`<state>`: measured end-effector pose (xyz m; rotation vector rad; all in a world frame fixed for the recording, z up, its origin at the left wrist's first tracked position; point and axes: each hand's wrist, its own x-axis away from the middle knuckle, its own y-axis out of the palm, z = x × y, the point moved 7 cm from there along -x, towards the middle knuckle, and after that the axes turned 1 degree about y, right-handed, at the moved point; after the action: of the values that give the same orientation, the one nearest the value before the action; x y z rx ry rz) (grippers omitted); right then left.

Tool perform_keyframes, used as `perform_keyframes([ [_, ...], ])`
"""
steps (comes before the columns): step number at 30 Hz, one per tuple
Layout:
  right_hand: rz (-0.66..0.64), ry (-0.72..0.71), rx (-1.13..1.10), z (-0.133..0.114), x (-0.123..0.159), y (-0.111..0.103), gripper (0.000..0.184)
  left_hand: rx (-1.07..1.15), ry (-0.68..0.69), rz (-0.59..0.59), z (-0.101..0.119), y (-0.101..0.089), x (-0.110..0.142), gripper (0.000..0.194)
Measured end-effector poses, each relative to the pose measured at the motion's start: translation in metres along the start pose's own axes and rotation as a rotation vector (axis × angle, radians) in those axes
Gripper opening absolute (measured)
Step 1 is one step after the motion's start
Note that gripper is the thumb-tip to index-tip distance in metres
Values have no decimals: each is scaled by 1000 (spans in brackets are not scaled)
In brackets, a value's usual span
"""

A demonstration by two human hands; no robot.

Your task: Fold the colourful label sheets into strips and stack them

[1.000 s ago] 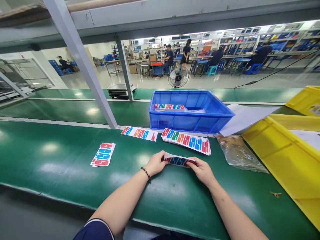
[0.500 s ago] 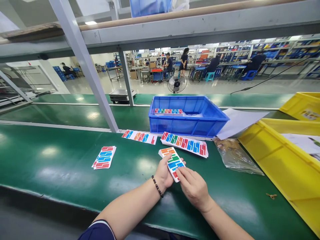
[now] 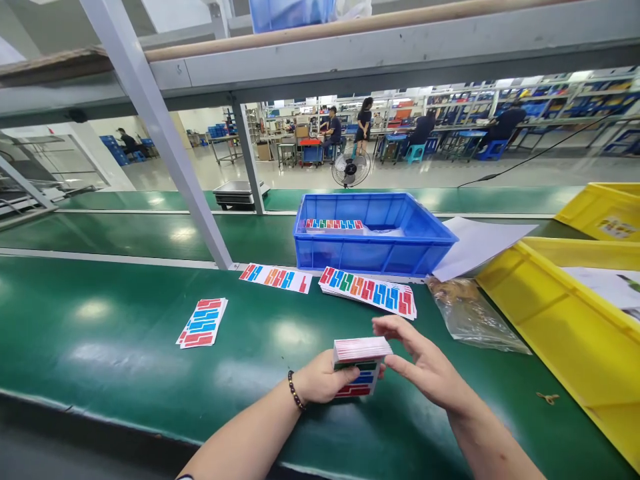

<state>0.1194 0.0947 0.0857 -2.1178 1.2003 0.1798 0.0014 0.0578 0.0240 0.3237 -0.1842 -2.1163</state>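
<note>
Stack of printed cards, held in the left hand over a green worktop

Hands, two. Left hand (image 3: 321,381): closed around the stack of printed cards (image 3: 369,381), thumb laid flat across the printed face, fingertips showing at the far edge; dark beaded bracelet at the wrist. Right hand (image 3: 425,365): holding nothing, fingers and thumb spread wide and curved around the upper right corner of the stack; whether the thumb tip meets the card edges cannot be told from this angle.

Principal item. Thick stack, tilted, its white edges uppermost and roughly even; front face printed in green, blue and red blocks. Situated above the near side of the worktop (image 3: 125,380), in front of the blue bin.

Related cards, on the worktop. Small overlapping pile (image 3: 203,325), left, red and blue blocks. Long strip (image 3: 275,278), centre, with white gaps between its blocks. Slightly fanned long pile (image 3: 367,293), beside the strip, multicoloured.

Containers. Blue bin (image 3: 370,256): holds a bundle of printed strips (image 3: 333,225) and clear plastic. Near yellow bin (image 3: 560,320): tilted, white paper (image 3: 603,285) inside. Far yellow bin (image 3: 580,212): behind it, contents indistinct. Clear plastic bag (image 3: 475,319): lying flat, brownish matter within.
</note>
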Motion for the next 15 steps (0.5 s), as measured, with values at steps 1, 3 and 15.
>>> perform_keyframes([
  [1,-64,38,-94,3,-3,4,25,-36,-1,-23,0,1,1,53],
  [3,-113,87,-240,6,-6,12,18,-108,-18,-43,-1,1,1,54],
  [15,141,-8,-296,18,6,20,12,-423,-74,-49,-6,-1,0,47],
])
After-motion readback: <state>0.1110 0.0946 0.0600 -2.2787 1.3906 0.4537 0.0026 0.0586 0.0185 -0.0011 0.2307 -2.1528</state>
